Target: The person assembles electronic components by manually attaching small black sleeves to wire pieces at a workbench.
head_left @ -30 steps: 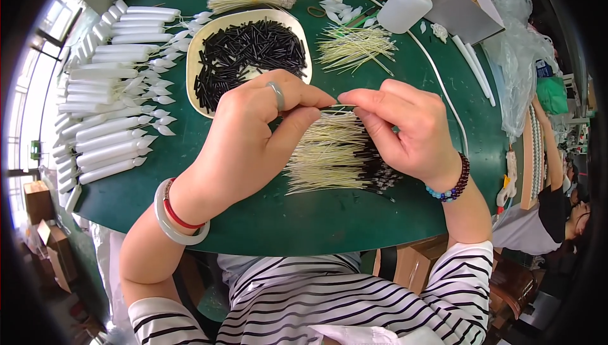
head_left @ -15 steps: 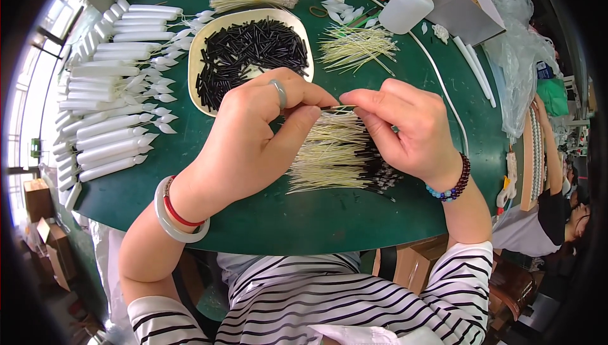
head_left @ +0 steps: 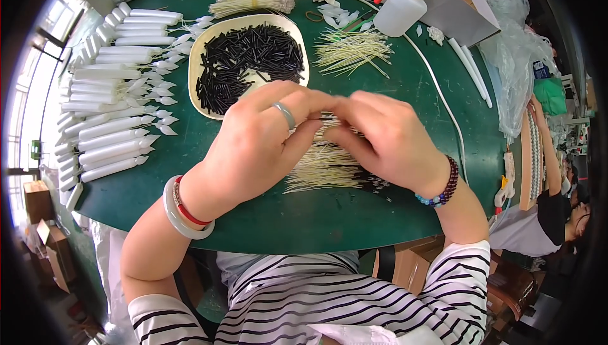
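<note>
My left hand [head_left: 259,133] and my right hand [head_left: 383,130] meet at the fingertips, both closed in a pinch. Whatever lies between them is hidden by the fingers and blurred. Directly beneath spreads a pile of thin pale-yellow wires [head_left: 323,171], their right ends dark. Beyond my left hand stands a cream dish [head_left: 194,69] holding many short black tubes [head_left: 269,44]. A smaller heap of pale wires [head_left: 351,50] lies farther off, past my fingertips.
White candle-shaped pieces with flame tips [head_left: 114,126] fill the left side of the green table [head_left: 304,234]. At the back are a bundled sheaf of wires [head_left: 253,2], a white squeeze bottle [head_left: 400,12] and a grey box [head_left: 443,12]. A white cable [head_left: 437,79] curves along the right.
Both hands have drawn together and my right hand has shifted left. A thin wire with a dark section, seen between the fingertips before, is now hidden.
</note>
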A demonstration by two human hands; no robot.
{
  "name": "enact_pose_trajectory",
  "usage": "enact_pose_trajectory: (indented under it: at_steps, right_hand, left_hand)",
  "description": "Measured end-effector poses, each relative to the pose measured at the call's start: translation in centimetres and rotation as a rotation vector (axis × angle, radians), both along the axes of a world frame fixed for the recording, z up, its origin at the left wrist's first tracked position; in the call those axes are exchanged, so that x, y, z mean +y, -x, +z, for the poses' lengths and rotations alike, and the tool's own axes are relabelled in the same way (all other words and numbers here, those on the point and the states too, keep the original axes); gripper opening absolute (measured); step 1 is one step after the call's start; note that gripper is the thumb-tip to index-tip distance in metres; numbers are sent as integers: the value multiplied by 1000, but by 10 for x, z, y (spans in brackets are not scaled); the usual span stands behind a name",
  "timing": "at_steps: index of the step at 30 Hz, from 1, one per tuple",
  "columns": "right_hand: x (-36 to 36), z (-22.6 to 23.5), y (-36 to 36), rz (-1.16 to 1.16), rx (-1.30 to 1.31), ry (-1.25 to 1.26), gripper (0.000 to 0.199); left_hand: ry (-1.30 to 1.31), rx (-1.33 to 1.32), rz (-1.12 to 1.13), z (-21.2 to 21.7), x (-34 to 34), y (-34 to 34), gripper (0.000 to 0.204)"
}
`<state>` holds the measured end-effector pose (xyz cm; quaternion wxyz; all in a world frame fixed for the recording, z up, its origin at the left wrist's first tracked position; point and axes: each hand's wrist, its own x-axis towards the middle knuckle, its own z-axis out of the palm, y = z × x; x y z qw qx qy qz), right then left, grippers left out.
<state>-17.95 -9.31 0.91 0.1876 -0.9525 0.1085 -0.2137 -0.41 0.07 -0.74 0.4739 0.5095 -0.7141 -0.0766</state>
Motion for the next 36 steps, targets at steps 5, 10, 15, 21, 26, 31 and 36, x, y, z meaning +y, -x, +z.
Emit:
enact_pose_trajectory:
  at_steps: [5, 10, 15, 21, 26, 31, 36]
  right_hand:
    - [-16, 3, 10, -13, 47, -125, 23]
    - [-12, 0, 1, 28, -52, -183, 14]
    - [-25, 4, 13, 18, -114, 5, 5]
    - [-17, -3, 7, 2, -117, -98, 10]
    - [-17, -7, 8, 51, -160, -22, 12]
    - [-28, -6, 12, 77, -98, -89, 15]
    - [-69, -5, 17, -278, 5, -102, 27]
  left_hand:
    - [-39, -1, 67, 3, 0, -2, 24]
    - [-8, -65, 53, 0, 2, 2, 24]
    - [-18, -110, 108, 2, 2, -7, 21]
    - [18, -42, 42, 0, -2, -2, 16]
    - [3, -128, 21, 2, -2, 0, 13]
    - [43, -133, 11, -5, -4, -1, 13]
    - [31, -303, -10, -13, -7, 6, 7]
